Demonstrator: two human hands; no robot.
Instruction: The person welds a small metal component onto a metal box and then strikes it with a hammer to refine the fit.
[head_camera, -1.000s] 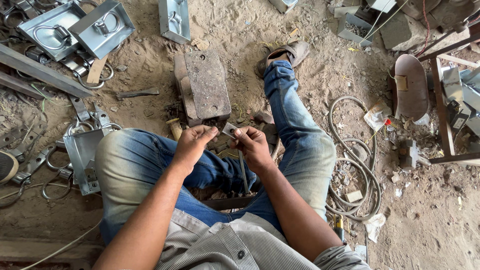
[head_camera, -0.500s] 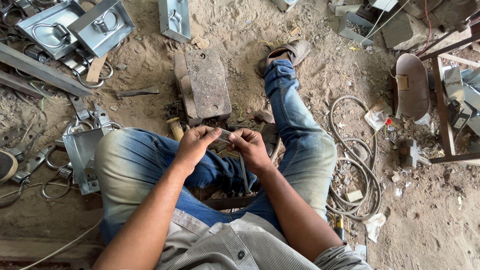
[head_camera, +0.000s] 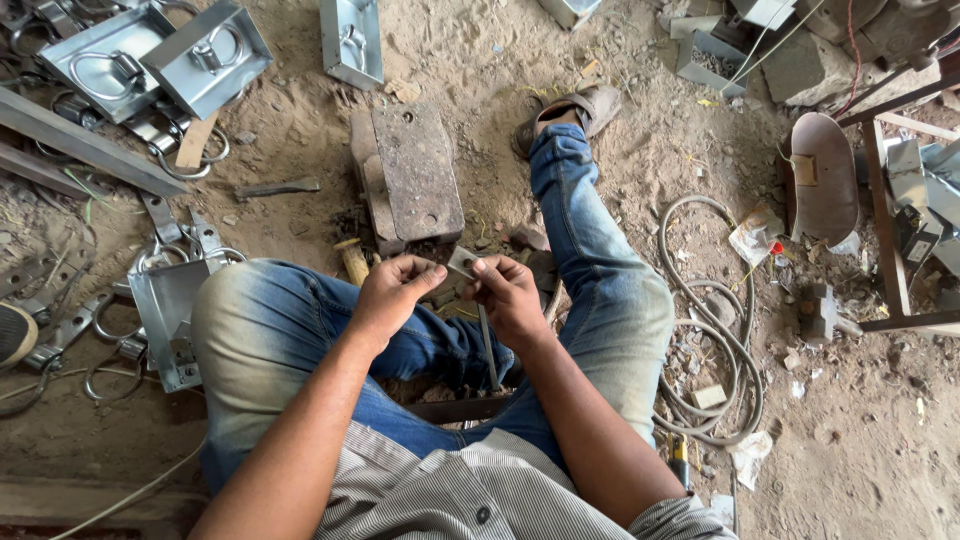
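I sit on a dirt floor in blue jeans. Both hands meet above my lap, just in front of a rusty steel block (head_camera: 412, 176). My left hand (head_camera: 388, 292) and my right hand (head_camera: 508, 295) pinch a small grey metal plate (head_camera: 463, 262) with a hole in it between their fingertips. A thin metal rod (head_camera: 489, 350) hangs down under my right hand, between my legs. A wooden handle (head_camera: 354, 264) lies by the block's near corner.
Shiny metal trays with ring handles (head_camera: 160, 55) lie at the far left, and another tray (head_camera: 168, 320) rests by my left knee. A coiled hose (head_camera: 715, 350) lies to the right. A welding mask (head_camera: 822, 175) and a metal frame (head_camera: 885, 220) stand far right.
The hands have stayed in the same place. The fingers have shifted slightly on the small plate, turning it between them.
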